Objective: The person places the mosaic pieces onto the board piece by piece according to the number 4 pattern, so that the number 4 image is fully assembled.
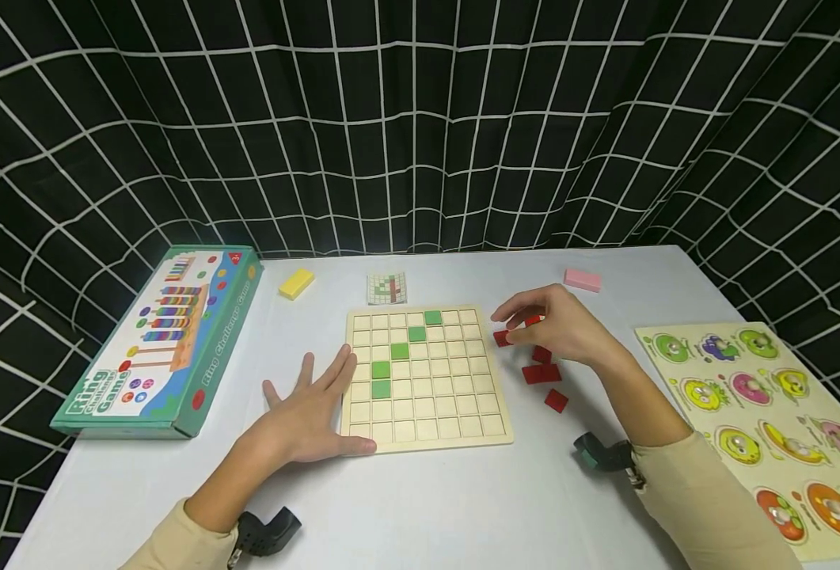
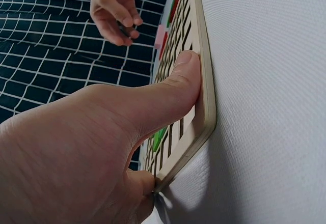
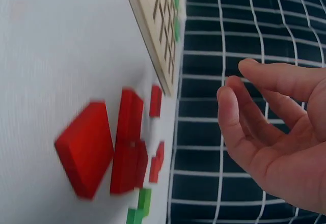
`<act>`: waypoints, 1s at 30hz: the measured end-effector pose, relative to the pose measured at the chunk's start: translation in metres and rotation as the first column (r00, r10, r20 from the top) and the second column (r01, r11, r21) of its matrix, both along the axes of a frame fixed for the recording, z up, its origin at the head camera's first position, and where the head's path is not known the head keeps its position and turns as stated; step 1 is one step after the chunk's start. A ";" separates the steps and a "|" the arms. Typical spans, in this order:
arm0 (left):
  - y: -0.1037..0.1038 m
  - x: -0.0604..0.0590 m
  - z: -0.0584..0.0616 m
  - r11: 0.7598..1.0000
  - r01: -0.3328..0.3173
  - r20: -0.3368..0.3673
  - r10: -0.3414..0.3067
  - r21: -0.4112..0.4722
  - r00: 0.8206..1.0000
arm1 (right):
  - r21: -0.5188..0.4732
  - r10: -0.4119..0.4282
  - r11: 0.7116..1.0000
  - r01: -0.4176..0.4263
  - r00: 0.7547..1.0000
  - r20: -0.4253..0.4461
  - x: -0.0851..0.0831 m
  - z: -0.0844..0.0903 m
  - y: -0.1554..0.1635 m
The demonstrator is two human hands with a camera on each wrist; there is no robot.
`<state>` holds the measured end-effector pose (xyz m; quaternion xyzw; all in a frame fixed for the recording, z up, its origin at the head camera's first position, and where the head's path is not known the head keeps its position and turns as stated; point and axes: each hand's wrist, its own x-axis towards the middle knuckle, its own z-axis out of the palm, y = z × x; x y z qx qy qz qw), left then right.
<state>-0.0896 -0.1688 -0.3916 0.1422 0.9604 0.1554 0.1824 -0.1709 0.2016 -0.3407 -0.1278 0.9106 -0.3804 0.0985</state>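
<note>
A pale wooden grid board [image 1: 434,408] lies flat on the white table, with several green square tiles [image 1: 399,351] set in a stepped line of its cells. My left hand [image 1: 313,412] rests on the board's left side with fingers spread, and its thumb [image 2: 178,89] lies on the near edge. Beyond the board's right edge, my right hand [image 1: 558,324] hovers over scattered red tiles [image 1: 541,374]. Its fingers are loosely bent with a gap to the thumb, and the right wrist view [image 3: 285,127] shows nothing between them. Close red tiles [image 3: 89,150] lie below it.
A small pattern card [image 1: 387,288] lies behind the board, between a yellow block [image 1: 296,283] and a pink block [image 1: 582,279]. On the left is a game box [image 1: 163,340]; on the right, a fruit picture board [image 1: 736,416]. Gridded black cloth [image 1: 420,142] hangs behind.
</note>
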 end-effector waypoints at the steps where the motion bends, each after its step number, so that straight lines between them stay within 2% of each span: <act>1: 0.000 0.000 0.000 1.000 0.000 0.002 0.000 0.003 1.000 | 0.001 -0.005 1.000 0.005 1.000 -0.002 0.000 0.000 0.003; 12: 0.000 0.000 0.001 1.000 0.005 0.007 -0.005 0.011 1.000 | -0.031 -0.029 0.999 0.030 0.999 0.012 -0.009 -0.003 0.031; 17: 0.001 0.000 0.001 1.000 0.002 0.005 -0.002 0.014 1.000 | -0.029 -0.067 0.997 0.067 0.998 0.018 -0.013 -0.006 0.042; 30: 0.001 0.000 -0.001 1.000 -0.006 0.001 0.006 0.008 1.000 | -0.044 -0.112 0.992 0.116 0.990 0.089 -0.024 -0.017 0.069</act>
